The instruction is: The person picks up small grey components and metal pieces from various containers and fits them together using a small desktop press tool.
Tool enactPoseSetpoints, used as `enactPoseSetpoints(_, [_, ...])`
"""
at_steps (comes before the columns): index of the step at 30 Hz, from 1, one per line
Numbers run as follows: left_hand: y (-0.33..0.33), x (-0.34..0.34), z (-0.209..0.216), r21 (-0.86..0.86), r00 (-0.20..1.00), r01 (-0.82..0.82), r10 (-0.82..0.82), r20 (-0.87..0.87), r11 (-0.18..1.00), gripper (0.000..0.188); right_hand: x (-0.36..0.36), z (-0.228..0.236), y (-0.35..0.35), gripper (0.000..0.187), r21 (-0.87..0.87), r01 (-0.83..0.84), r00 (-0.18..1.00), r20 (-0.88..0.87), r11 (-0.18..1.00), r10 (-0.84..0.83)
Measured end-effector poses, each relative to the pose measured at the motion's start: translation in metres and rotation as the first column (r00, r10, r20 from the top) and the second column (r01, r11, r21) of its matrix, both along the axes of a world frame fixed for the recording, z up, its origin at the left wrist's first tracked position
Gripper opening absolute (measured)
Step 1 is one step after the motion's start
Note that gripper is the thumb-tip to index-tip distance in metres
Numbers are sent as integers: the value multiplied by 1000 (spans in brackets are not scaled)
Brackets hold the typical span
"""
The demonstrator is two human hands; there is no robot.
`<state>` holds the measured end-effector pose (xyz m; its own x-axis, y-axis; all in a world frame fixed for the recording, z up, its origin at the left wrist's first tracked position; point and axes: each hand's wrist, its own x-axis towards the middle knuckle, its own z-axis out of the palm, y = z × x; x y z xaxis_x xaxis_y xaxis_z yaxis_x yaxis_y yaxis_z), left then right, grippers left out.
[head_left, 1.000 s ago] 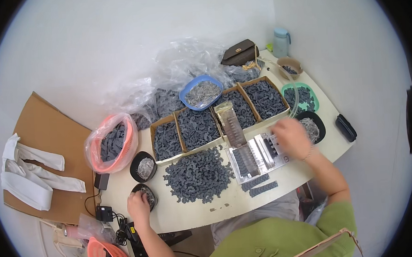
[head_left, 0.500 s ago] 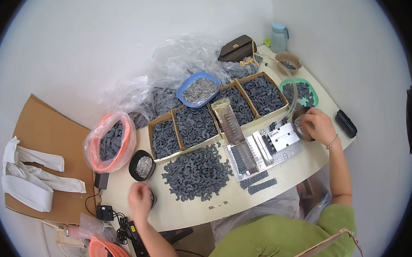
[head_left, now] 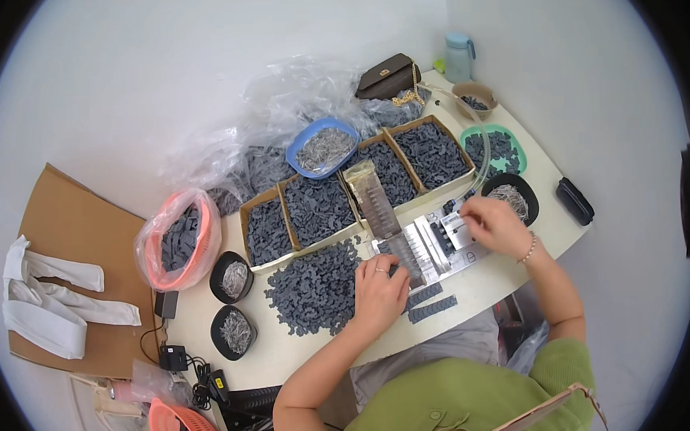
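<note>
The metal jig lies on the table, with a clear ribbed chute leaning up from it. At the jig's left end is my left hand, its fingers bent and drawn together by the dark pieces there. Anything in them is hidden. My right hand is over the jig's right part, beside its metal block, with thumb and fingertips pinched. What they hold is too small to make out. A heap of small dark grey parts spreads left of my left hand. Joined strips of such parts lie before the jig.
Cardboard boxes of grey parts line the back. Black bowls of thin metal pins stand left, another black bowl right. A blue basin, a green tray and a black case surround the work. A clear hose arcs behind the jig.
My left hand has moved right from the left-hand pin bowl to the jig. My right hand has come left out of the right-hand bowl to above the jig. The view has shifted slightly.
</note>
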<state>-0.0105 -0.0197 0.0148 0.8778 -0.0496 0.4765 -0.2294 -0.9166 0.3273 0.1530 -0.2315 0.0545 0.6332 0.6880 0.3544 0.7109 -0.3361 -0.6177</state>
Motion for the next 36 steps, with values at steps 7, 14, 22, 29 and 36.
enactPoseSetpoints(7, [-5,-10,-3,120,998,-2,-5,64,993,18,-31,-36,53,13,-118,-387,868,288,914,405])
enactPoseSetpoints(14, [19,-35,11,143,996,-81,73,57,986,28,-39,-41,60,15,-199,-441,805,344,875,484])
enactPoseSetpoints(22, [136,-79,45,176,862,-505,484,150,845,25,-52,-40,38,31,-247,-385,756,468,889,457])
enactPoseSetpoints(29, [224,-102,41,210,709,-685,705,-28,698,16,-85,-32,48,26,-366,-164,673,637,916,375])
enactPoseSetpoints(36, [275,-108,16,255,651,-625,673,-352,738,8,18,11,114,15,-73,-310,879,359,948,315])
